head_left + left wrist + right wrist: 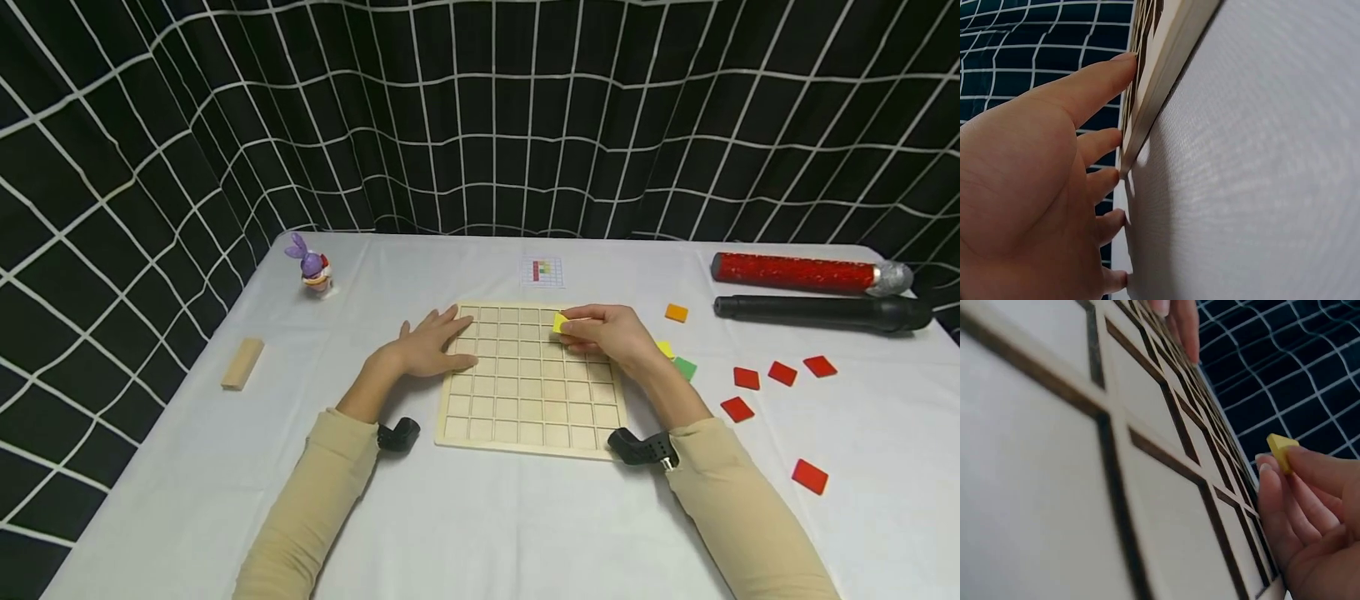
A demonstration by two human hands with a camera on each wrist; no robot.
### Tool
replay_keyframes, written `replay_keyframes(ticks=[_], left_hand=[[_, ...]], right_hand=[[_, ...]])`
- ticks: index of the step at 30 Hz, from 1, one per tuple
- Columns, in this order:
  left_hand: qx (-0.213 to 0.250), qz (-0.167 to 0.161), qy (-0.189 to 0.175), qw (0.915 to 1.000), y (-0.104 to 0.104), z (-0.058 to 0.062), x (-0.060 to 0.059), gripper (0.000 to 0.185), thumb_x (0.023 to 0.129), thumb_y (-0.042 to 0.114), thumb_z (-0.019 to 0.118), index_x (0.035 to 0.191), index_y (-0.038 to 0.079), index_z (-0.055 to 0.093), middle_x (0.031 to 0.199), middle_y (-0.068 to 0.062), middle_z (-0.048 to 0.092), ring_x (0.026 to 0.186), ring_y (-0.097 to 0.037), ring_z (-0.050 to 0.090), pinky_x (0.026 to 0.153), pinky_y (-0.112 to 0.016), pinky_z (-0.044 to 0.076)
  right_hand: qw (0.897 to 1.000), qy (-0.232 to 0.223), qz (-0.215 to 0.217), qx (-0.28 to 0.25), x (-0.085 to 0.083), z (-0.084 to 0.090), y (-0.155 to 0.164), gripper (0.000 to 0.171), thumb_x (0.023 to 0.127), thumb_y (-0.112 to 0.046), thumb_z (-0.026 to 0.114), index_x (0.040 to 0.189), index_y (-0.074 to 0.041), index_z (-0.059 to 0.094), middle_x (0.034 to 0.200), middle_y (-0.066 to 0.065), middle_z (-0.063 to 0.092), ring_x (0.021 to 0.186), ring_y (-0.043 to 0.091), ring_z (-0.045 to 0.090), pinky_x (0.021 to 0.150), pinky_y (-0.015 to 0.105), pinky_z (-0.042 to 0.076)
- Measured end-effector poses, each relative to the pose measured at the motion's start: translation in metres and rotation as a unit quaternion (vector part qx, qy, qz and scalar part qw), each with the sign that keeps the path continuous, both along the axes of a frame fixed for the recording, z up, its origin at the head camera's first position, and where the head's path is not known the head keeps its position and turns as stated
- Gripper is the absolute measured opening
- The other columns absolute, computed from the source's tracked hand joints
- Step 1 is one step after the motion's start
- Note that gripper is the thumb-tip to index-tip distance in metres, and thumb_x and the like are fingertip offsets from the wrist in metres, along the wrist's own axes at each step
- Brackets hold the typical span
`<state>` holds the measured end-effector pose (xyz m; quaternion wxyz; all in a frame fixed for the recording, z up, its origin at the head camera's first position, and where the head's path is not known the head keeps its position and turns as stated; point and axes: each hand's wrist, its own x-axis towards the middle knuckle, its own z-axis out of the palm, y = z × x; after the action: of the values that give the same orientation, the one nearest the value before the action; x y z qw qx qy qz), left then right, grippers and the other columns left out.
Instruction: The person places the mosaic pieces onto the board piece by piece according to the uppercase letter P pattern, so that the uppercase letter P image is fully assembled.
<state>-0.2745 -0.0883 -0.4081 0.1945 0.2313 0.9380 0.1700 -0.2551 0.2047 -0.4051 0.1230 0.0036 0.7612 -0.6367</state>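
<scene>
A wooden grid board (528,388) with square recesses lies on the white-covered table. My left hand (427,347) rests at the board's left edge, fingers spread; in the left wrist view the thumb of that hand (1029,169) touches the frame. Over the board's upper right part, my right hand (613,335) pinches a yellow square tile (559,322) between thumb and fingers. The right wrist view shows this yellow tile (1282,450) held tilted above the grid. Just right of the right wrist lie another yellow tile (665,349) and a green tile (685,368), partly hidden by the arm.
Several red tiles (746,378) and an orange tile (677,312) lie to the right. Behind them are a red tube (795,272) and a black rod (817,311). A printed pattern card (543,272) lies beyond the board. Leftward are a wooden block (243,364) and a purple-eared figurine (313,268).
</scene>
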Motion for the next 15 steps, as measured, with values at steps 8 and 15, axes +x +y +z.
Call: replay_keyframes(ticks=[8,15], left_hand=[[0.002,-0.003,0.001,1.0000,0.0006,-0.0010,-0.0009,0.077,0.093,0.055,0.050,0.154,0.020,0.020,0.159,-0.005,0.003,0.144,-0.031,0.001,0.108,-0.062,-0.003],[-0.001,-0.003,0.006,1.0000,-0.0005,0.0007,-0.0002,0.076,0.093,0.054,0.050,0.154,0.019,0.020,0.159,-0.006,0.004,0.144,-0.031,0.002,0.108,-0.062,-0.002]], right_hand=[[0.998,-0.015,-0.051,-0.044,0.0007,-0.0110,0.0023,0.040,0.093,-0.005,0.060,0.129,0.011,0.051,0.093,0.005,0.068,0.081,0.009,0.069,0.075,0.024,0.053],[0.996,-0.025,-0.074,-0.043,-0.0007,-0.0116,-0.0010,0.040,0.093,-0.006,0.063,0.127,0.011,0.053,0.090,0.003,0.068,0.078,0.008,0.069,0.074,0.023,0.053]])
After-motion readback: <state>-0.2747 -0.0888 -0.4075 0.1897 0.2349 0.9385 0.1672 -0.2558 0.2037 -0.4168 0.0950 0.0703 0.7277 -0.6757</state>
